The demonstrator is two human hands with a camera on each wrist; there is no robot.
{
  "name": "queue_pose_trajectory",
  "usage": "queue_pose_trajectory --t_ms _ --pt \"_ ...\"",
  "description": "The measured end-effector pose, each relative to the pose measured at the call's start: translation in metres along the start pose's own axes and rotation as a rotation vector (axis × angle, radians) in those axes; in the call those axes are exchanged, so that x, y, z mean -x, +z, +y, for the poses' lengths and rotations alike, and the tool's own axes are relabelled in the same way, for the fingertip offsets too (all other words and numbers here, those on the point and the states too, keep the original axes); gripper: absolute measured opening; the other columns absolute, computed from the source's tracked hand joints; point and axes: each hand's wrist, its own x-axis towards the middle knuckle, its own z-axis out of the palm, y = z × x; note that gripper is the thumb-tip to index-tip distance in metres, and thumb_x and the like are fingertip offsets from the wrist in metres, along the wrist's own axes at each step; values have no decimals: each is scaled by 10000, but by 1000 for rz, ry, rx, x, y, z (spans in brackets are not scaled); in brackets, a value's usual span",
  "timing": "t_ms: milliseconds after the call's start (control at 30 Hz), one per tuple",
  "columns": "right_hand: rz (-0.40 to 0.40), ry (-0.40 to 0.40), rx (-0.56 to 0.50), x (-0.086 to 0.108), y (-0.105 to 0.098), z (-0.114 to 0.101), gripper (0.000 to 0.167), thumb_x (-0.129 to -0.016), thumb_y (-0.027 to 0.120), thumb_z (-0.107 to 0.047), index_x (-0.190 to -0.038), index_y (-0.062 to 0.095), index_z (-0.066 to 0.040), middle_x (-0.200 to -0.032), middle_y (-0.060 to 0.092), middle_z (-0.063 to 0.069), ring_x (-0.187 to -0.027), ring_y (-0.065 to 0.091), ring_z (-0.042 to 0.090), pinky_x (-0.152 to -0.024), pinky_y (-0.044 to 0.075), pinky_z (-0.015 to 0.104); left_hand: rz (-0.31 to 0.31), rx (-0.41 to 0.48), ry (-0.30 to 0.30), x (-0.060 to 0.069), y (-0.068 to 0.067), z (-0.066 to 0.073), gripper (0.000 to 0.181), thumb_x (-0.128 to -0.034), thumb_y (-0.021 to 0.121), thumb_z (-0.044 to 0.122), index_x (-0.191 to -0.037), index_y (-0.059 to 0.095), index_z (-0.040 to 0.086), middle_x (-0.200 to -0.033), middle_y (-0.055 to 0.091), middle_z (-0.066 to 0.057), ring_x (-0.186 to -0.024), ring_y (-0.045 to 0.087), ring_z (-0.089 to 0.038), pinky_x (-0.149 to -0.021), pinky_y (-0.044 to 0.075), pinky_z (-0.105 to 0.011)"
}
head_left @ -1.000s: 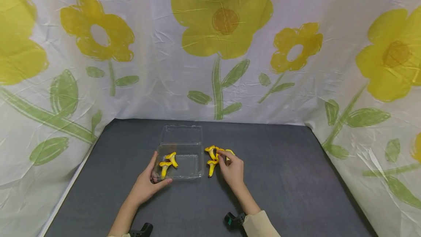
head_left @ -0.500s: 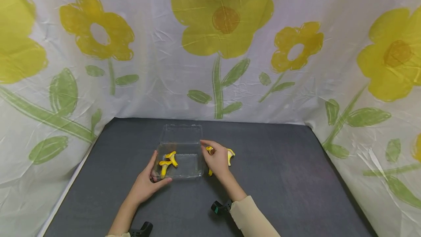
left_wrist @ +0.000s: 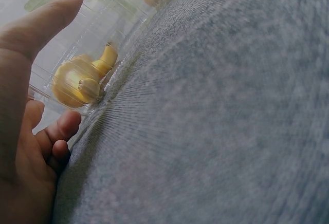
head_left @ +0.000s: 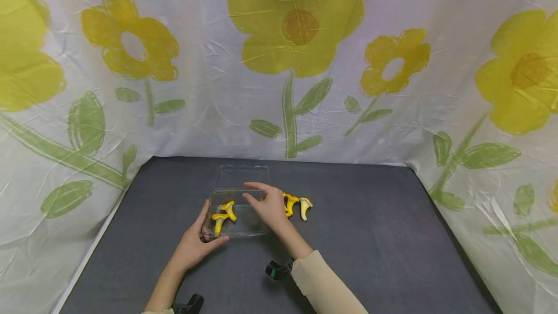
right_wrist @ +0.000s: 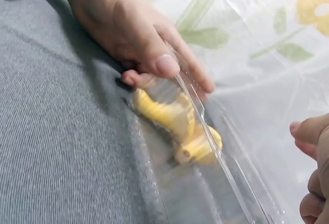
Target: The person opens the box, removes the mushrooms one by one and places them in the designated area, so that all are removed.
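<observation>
A clear plastic clamshell box (head_left: 248, 227) lies on the dark table with its lid folded back. Two yellow mushrooms (head_left: 219, 223) are in its left half. My left hand (head_left: 192, 243) grips the box's left front corner, thumb along the front and fingers at the side, as the right wrist view also shows. Over the box's right half hovers my right hand (head_left: 270, 210), thumb and index finger spread apart. No object shows between them; the inside of its palm is hidden. Beside that hand lie more yellow mushrooms (head_left: 291, 203), some partly covered by it.
The hinged lid (head_left: 241, 174) reaches back across the dark grey table (head_left: 370, 236). A white curtain (head_left: 209, 125) printed with yellow flowers encloses the back and both sides. Each wrist wears a black camera (head_left: 279, 269).
My right hand has moved left from the mushroom pile to above the box, and its thumb and index finger have spread. My left hand and the box stay in place.
</observation>
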Motion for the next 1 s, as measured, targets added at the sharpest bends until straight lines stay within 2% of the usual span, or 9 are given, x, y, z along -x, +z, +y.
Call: queue_pose_trajectory --t_ms 167,467,600,633,700,767,833,867,1000 --pt "-56 44 -8 -3 9 -3 297 -980 796 -168 -1276 789 -137 -1196 789 34 -349 218 -9 -400 286 207 -4 4 -1 1 1 0 1214 -859 896 438 -1733 83 212 -825 521 -36 -707 485 -168 -676 413 -297" --pt "-116 54 -31 -7 24 -4 304 -978 794 -145 -1276 782 -88 -1199 785 90 -332 236 11 -393 293 208 -8 8 13 1 0 -3 1206 -872 889 421 -1733 72 204 -818 516 -33 -700 484 -165 -672 418 -297" --pt "-161 114 -31 -9 29 -4 281 -973 804 -178 -1242 800 -100 -1185 793 28 -362 302 55 -422 326 214 -4 8 23 0 0 -3 1207 -867 894 414 -1732 81 193 -821 512 -31 -704 479 -164 -666 414 -295" --pt "-179 129 -28 -10 30 -4 276 -972 806 -189 -1236 804 -107 -1188 792 18 -377 370 84 -438 352 213 -3 6 24 0 0 -3 1208 -866 895 416 -1732 82 192 -823 509 -31 -706 476 -164 -665 412 -295" --pt "-215 149 -12 -10 31 -4 270 -975 804 -212 -1229 809 -121 -1195 790 -6 -540 598 113 -522 453 200 -2 7 25 0 0 -3 1208 -865 896 413 -1732 84 193 -826 504 -31 -711 471 -167 -665 407 -296" --pt "-241 160 7 -10 31 -4 270 -978 801 -224 -1230 811 -128 -1204 788 -14 -804 737 159 -650 539 209 -2 5 24 0 0 -3 1209 -865 896 415 -1732 83 195 -828 502 -32 -715 469 -169 -666 404 -298" --pt "-250 164 26 -10 32 -3 267 -979 801 -226 -1227 813 -128 -1203 788 -22 -1086 742 188 -813 585 253 -3 3 25 0 0 -3 1208 -867 895 415 -1732 81 195 -831 501 -31 -718 468 -171 -669 403 -299" --pt "-250 164 38 -10 33 -3 263 -979 800 -223 -1224 814 -127 -1201 788 -26 -1176 715 188 -880 587 282 -3 4 27 0 0 -3 1208 -867 895 413 -1732 81 193 -831 502 -33 -718 469 -172 -671 404 -300" --pt "-246 178 65 -10 34 -2 250 -974 804 -195 -1211 819 -119 -1175 795 -24 -1195 708 192 -979 571 377 -2 2 24 0 0 -3 1208 -869 892 421 -1733 77 202 -830 502 -33 -718 469 -172 -676 404 -301"
